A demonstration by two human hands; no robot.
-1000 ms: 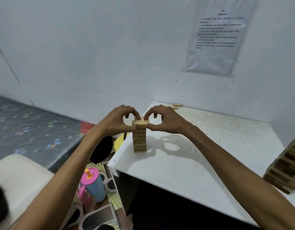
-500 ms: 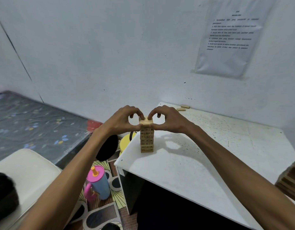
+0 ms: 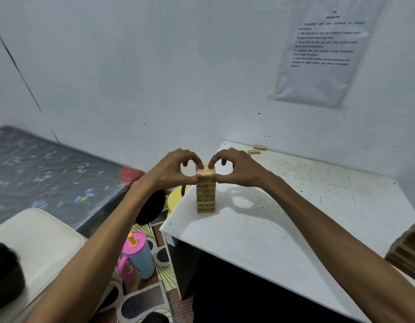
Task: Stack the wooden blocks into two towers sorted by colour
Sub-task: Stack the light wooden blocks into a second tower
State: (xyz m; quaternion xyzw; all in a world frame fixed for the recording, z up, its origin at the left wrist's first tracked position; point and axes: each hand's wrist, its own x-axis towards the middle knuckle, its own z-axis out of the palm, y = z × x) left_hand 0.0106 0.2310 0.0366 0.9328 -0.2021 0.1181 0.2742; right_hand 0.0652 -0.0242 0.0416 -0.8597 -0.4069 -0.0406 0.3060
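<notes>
A tower of light wooden blocks point(image 3: 206, 197) with printed numbers stands near the left corner of the white table point(image 3: 283, 220). My left hand point(image 3: 176, 171) and my right hand point(image 3: 234, 171) meet at its top. Each pinches the top layer of light blocks point(image 3: 205, 171) between thumb and curled fingers, one hand on each side. A darker brown block tower point(image 3: 409, 252) shows partly at the right edge of the frame. Two loose light blocks point(image 3: 256, 149) lie at the table's far edge by the wall.
Left of the table, on a patterned floor mat, stand a blue cup with a pink lid point(image 3: 137, 257), a yellow round object point(image 3: 177, 199) and a black object point(image 3: 153, 208). A mattress point(image 3: 45, 173) lies further left. A printed sheet point(image 3: 323, 50) hangs on the wall.
Both hands stay pinched on the tower's top layer. The view has shifted left, so the darker tower has slid toward the right edge.
</notes>
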